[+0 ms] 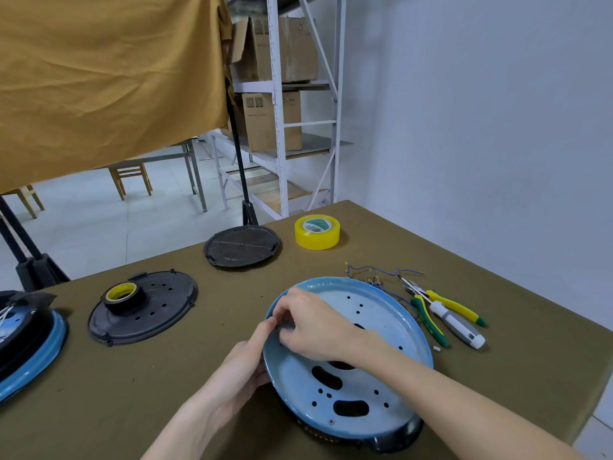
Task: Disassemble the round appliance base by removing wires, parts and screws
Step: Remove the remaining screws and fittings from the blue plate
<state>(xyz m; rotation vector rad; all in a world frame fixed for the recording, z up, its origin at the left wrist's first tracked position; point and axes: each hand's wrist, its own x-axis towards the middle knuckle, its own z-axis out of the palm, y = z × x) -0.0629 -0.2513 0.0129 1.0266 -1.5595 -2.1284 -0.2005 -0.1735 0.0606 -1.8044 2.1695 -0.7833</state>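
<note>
Base, near edge: closest to us is the round appliance base (361, 386), its dark rim and a dark knob-like bump at the near right, sitting on the olive table cover (132, 393).
Base, look: a pale blue disc with a deeper blue rim, tilted up on its left side; we see three dark oblong cut-outs, scattered small round holes and one screw near the near edge.
Left hand: our left hand (243, 363) grips the base's left rim, fingers curled round the edge, thumb up toward the right hand.
Right hand: our right hand (311, 327) lies over the disc's left part, fingers curled and pinching something small and dark at the rim; we cannot tell what it is.
Right of base: loose blue wires (381, 273) with small brass terminals lie at the far right rim; just beyond, green-and-yellow pliers (441, 310) and a white-and-grey screwdriver (459, 327) lie crossed.
Far: a yellow tape roll (317, 232) stands far on the table, and a black round cover (242, 246) lies to its left.
Left: a second black cover (146, 313) carries a roll of black tape (123, 295); at the left edge another blue-rimmed base (30, 340) is partly out of view.
</note>
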